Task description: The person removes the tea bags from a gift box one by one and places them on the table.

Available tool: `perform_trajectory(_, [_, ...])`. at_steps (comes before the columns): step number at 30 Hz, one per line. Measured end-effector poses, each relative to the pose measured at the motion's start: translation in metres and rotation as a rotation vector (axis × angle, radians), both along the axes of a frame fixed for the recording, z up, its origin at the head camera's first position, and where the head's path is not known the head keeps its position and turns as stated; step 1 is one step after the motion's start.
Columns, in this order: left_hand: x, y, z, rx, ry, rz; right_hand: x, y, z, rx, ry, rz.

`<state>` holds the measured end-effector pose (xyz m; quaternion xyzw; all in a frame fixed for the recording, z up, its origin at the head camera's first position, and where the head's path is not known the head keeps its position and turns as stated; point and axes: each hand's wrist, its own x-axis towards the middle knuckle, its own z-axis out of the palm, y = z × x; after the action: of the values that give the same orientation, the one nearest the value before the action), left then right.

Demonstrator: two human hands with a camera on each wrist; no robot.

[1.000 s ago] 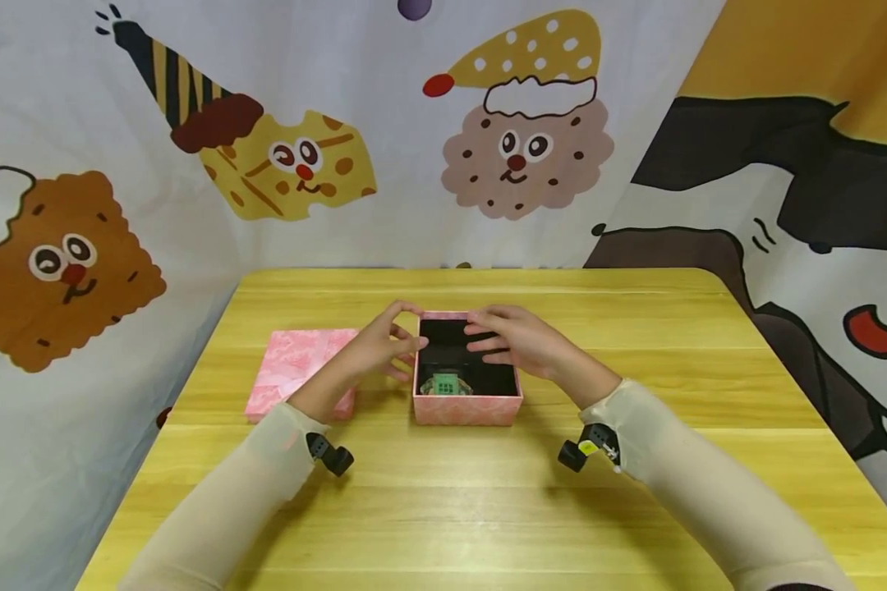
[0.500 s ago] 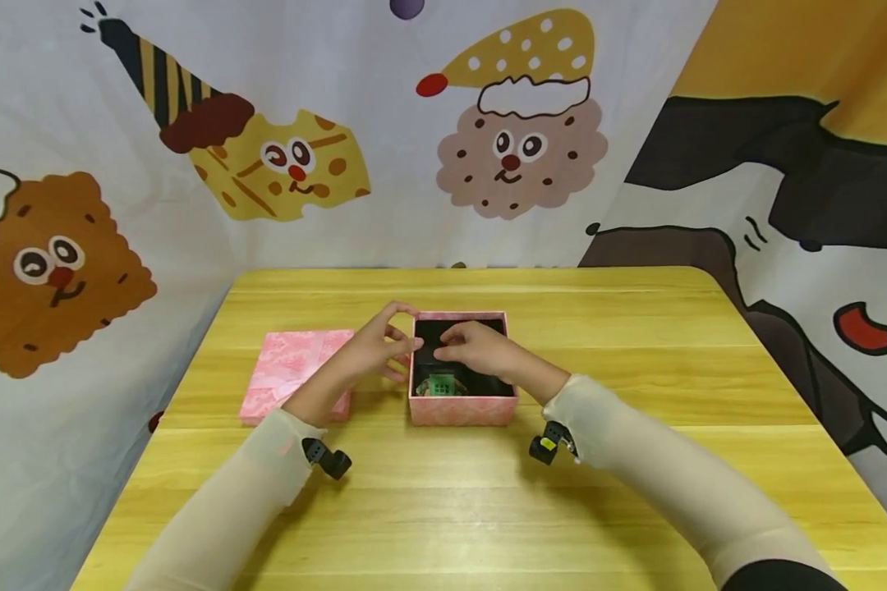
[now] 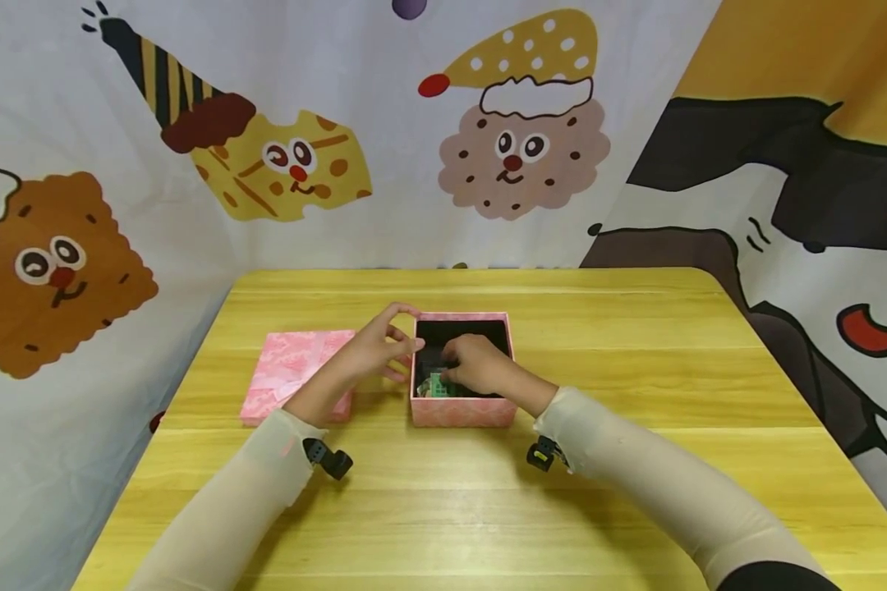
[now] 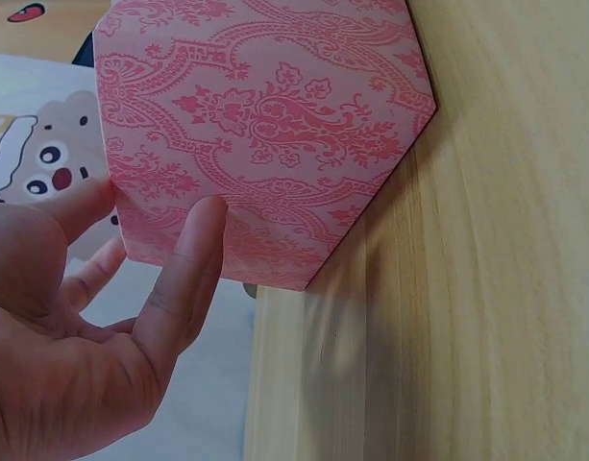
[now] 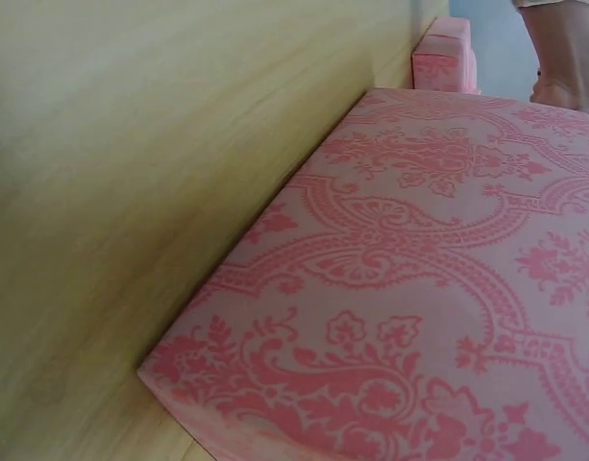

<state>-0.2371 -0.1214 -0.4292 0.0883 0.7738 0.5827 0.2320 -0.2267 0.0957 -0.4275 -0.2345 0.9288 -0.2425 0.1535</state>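
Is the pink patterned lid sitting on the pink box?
No, the pink patterned square lid lies on the yellow wooden table beside the open pink patterned box.

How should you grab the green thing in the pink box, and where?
Probably pinch the green thing by the left and right edges of its squarish part, coming from above. The pink box is open on top but walled around, and its near wall looks close.

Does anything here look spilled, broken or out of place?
Nothing stands out. The box sits upright and open, its lid lies on the table beside it, and neither shows damage. The green thing inside is partly hidden, so I can't judge it.
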Motion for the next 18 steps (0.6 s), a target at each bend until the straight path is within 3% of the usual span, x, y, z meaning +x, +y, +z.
perform_trajectory(13, [0.0013, 0.0001, -0.0022, 0.0, -0.008, 0.009, 0.0024, 0.0012, -0.0033, -0.048, 0.079, -0.001])
perform_trajectory(18, [0.0011, 0.0002, -0.0014, 0.009, -0.01, 0.006, -0.0005, 0.0034, 0.0004, -0.118, -0.035, -0.053])
